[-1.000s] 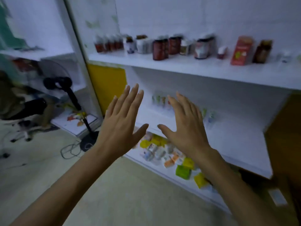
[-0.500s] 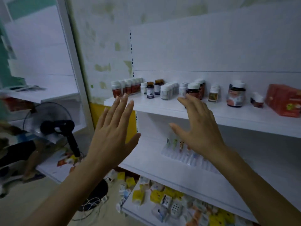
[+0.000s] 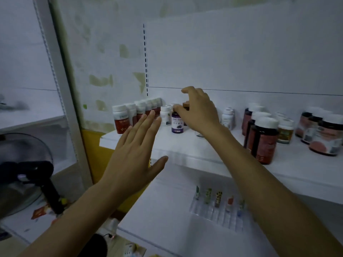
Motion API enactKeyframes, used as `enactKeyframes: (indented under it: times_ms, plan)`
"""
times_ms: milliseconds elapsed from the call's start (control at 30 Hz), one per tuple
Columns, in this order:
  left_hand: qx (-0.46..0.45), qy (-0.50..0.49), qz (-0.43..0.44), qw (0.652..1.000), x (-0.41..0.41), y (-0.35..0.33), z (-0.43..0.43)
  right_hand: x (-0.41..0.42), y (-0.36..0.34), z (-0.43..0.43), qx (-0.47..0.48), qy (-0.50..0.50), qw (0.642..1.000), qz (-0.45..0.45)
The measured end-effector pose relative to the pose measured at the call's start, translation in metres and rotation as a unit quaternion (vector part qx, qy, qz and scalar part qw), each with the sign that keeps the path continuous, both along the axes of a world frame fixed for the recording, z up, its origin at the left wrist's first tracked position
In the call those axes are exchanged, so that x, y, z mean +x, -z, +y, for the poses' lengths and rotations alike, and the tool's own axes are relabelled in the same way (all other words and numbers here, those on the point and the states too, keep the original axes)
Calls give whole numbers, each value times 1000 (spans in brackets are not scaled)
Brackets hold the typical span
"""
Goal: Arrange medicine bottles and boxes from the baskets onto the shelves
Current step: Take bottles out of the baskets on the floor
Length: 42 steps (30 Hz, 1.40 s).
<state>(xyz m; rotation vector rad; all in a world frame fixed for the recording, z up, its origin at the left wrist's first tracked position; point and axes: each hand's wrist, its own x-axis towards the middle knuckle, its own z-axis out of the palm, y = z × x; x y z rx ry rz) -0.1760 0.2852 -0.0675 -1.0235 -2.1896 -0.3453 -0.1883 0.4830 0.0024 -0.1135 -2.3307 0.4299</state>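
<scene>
At lower centre a clear tray [image 3: 215, 215] holds a few small upright packs [image 3: 207, 196], above it the left hand [image 3: 130, 160] spreads flat and empty, and farther back the right hand [image 3: 200, 114] arches over medicine bottles [image 3: 120, 119] on the shelf [image 3: 185, 145], thumb at the purple-labelled bottle [image 3: 177, 124], grip unclear.

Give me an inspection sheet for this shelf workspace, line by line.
Surface: white top shelf, bottles standing along it.
Job's things: red-labelled bottles at left; purple-labelled bottle in front; dark bottles at right.
Clutter: clear tray with small packs on lower shelf.
Hands: left hand open, flat, before shelf edge; right hand over purple-labelled bottle, thumb at its cap, grip unclear.
Cables: nothing clearly seen.
Surroundings: fan at left; patchy wall.
</scene>
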Motion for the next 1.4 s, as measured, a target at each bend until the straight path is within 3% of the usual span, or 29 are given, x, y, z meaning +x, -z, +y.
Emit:
enactKeyframes:
  times_ms: [200,433,600,833,1167,1267,1400]
  plan:
    - [62,101,-117,986,-95,7,50,-69,-20,27,-28,76,997,16]
    - [17,187,-167,968,-188,20,72,-149,-31,66,70,215,963,-146]
    - [128,250,-339,898,-206,21,77,-193,-27,86,16,226,934,-277]
    - [184,291,-446,826,-219,23,77,-224,-20,98,-26,251,922,-294]
    - [259,297,-446,804,-217,24,70,-214,-41,81,5,292,939,-179]
    - [329,331,-337,818,-211,11,68,-189,-70,61,26,266,958,-103]
    - [341,376,-213,835,-213,-33,78,-150,-88,21,30,177,983,22]
